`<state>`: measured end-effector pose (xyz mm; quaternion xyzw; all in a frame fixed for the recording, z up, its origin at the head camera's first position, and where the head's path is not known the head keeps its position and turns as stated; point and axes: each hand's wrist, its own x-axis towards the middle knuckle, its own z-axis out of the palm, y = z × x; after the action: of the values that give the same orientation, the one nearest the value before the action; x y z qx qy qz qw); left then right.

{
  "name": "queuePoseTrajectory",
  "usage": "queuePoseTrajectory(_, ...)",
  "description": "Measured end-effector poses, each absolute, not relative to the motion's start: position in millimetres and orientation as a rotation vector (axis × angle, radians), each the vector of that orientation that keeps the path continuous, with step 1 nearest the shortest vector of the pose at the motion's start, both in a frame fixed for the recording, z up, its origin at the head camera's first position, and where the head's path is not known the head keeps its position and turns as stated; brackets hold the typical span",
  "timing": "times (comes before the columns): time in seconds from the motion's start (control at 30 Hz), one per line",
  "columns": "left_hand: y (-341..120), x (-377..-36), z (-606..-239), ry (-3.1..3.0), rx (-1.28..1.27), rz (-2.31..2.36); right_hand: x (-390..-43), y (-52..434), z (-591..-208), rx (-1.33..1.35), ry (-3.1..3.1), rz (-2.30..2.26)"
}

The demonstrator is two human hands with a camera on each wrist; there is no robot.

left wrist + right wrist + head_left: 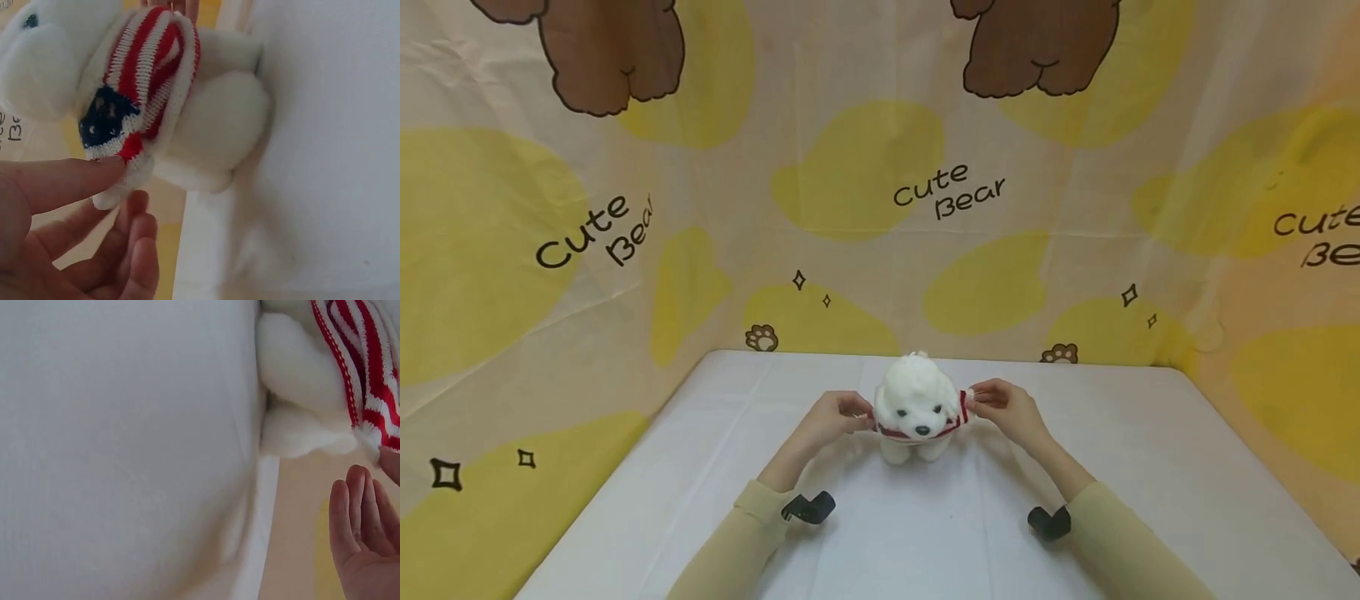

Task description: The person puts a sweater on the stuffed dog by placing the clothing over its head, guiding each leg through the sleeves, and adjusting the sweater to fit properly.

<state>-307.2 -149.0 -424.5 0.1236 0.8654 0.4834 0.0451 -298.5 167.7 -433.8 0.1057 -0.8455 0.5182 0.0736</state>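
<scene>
A white plush dog (917, 387) stands upright on the table, facing the head camera. It wears a knitted red-and-white striped sweater (134, 59) with a dark blue patch. My left hand (829, 423) pinches the foreleg on the left of the head view, thumb on the sweater's cuff and the other fingers curled behind. On the other side, my right hand (1013, 410) holds the opposite foreleg by its sleeve end (375, 422). In the right wrist view its thumb touches the cuff, and the other fingers extend beneath. Part of that grip lies outside the frame.
A white-covered table (925, 533) extends around the toy. Behind and beside it hangs a yellow and cream cloth (857, 267) printed with bears and lettering. Black wrist pieces (811, 507) stick out from both cuffs.
</scene>
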Motion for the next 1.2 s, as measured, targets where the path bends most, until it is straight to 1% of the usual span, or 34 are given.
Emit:
queuePoseTrajectory(0.1,-147,-302,-413,2.712,0.344,1.495,-299,175,-430,0.393,-2.511,1.589)
queuePoseTrajectory(0.23,-141,-294,-396,2.807,0.323,1.662,-299,180,-423,0.492,-2.440,1.647)
queuePoseTrajectory(0.4,-134,-288,-381,2.786,0.473,1.849,-296,179,-416,0.658,-2.319,1.750)
queuePoseTrajectory(0.5,-130,-285,-377,2.710,0.559,1.859,-295,173,-413,0.796,-2.288,1.774)
queuePoseTrajectory(0.6,-125,-283,-374,2.653,0.609,1.830,-295,166,-414,0.876,-2.301,1.749)
queuePoseTrajectory(0.93,-111,-259,-358,2.647,0.778,1.723,-296,152,-427,0.867,-2.353,1.795)
queuePoseTrajectory(1.2,-107,-263,-358,2.564,0.778,1.759,-292,151,-432,0.729,-2.355,1.760)
